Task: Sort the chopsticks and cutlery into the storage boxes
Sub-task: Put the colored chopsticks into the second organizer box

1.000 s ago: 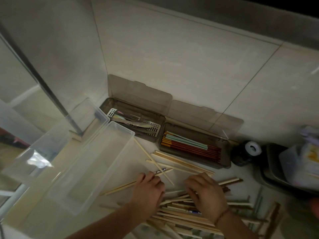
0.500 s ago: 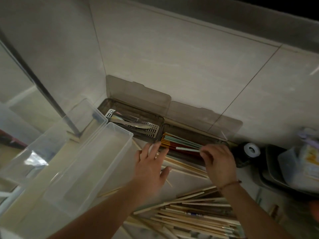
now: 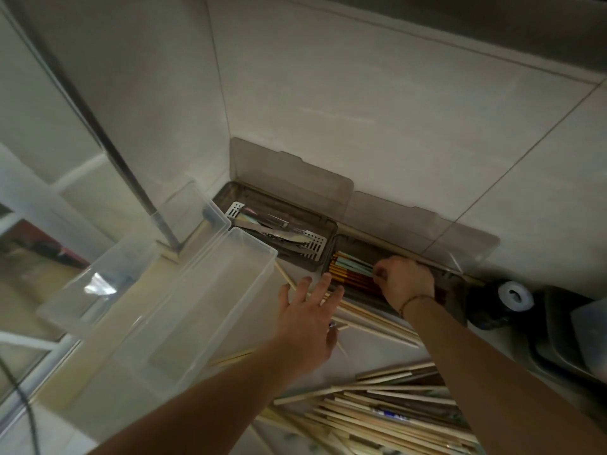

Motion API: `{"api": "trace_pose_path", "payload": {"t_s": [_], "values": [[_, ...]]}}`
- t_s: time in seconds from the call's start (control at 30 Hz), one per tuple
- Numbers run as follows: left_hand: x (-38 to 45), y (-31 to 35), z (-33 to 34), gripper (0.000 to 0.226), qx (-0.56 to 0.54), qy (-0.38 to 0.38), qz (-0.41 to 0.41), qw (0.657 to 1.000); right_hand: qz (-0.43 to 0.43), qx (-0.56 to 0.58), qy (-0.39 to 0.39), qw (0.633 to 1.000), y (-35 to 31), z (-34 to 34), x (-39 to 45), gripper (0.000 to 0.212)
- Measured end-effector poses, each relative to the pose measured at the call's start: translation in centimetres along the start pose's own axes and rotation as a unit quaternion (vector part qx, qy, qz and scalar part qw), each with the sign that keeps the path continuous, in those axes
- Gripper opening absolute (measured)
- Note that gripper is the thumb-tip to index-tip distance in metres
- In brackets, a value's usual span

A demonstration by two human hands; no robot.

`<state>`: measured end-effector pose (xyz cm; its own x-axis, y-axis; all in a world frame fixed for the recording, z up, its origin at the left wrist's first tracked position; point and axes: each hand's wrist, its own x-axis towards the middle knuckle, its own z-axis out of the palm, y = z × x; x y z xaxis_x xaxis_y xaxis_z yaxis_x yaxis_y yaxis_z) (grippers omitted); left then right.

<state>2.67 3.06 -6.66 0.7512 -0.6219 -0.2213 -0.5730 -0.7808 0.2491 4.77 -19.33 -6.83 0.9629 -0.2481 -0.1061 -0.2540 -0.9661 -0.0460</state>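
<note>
No legible writing (blurred) on chopsticks (image 3: 387,418).

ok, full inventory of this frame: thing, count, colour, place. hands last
smoked storage boxes: two, grey-brown, lids open, against the wall
metal cutlery: several pieces, silver, in the left smoked box
coloured chopsticks: a bundle, teal, yellow and red, in the right smoked box
clear bins: two, transparent, left of the smoked boxes
wooden chopsticks: many, pale, loose on the counter, near and under the hands
tape roll: one, dark with white core, right of the boxes
left hand: fingers spread, over loose chopsticks
right hand: pinching a teal chopstick in the right box
</note>
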Motion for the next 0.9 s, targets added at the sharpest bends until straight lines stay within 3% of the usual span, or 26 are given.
{"api": "trace_pose_path", "payload": {"t_s": [0.1, 0.2, 0.33, 0.47, 0.57, 0.67, 0.9], "values": [[0.0, 0.3, -0.1, 0.073, 0.001, -0.001, -0.005, 1.000, 0.001, 0.006, -0.003, 1.000, 0.4, -0.3, -0.1, 0.022], [-0.2, 0.7, 0.2, 0.074, 0.002, 0.010, -0.004, 1.000, -0.012, 0.055, 0.050, 0.997, 1.5, -0.8, -1.3, 0.021], [-1.6, 0.6, 2.2, 0.053, -0.014, 0.094, 0.079, 0.992, -0.138, 0.127, 0.161, 0.969, 3.3, -0.7, -6.1, 0.015], [-3.3, 0.2, 5.1, 0.026, -0.013, 0.105, 0.157, 0.982, -0.184, 0.100, 0.108, 0.972, 5.5, 1.2, -11.3, 0.024], [-4.2, 0.0, 6.8, 0.021, -0.014, 0.103, 0.169, 0.980, -0.174, 0.060, 0.065, 0.981, 6.9, 2.9, -13.4, 0.005], [-4.8, 0.1, 7.4, 0.019, -0.031, 0.113, 0.179, 0.977, -0.145, 0.051, 0.031, 0.988, 8.0, 4.2, -14.4, 0.031], [-5.2, -0.4, 7.1, 0.012, -0.027, 0.115, 0.204, 0.972, -0.138, 0.017, -0.012, 0.990, 9.0, 4.3, -15.2, 0.045]]}}
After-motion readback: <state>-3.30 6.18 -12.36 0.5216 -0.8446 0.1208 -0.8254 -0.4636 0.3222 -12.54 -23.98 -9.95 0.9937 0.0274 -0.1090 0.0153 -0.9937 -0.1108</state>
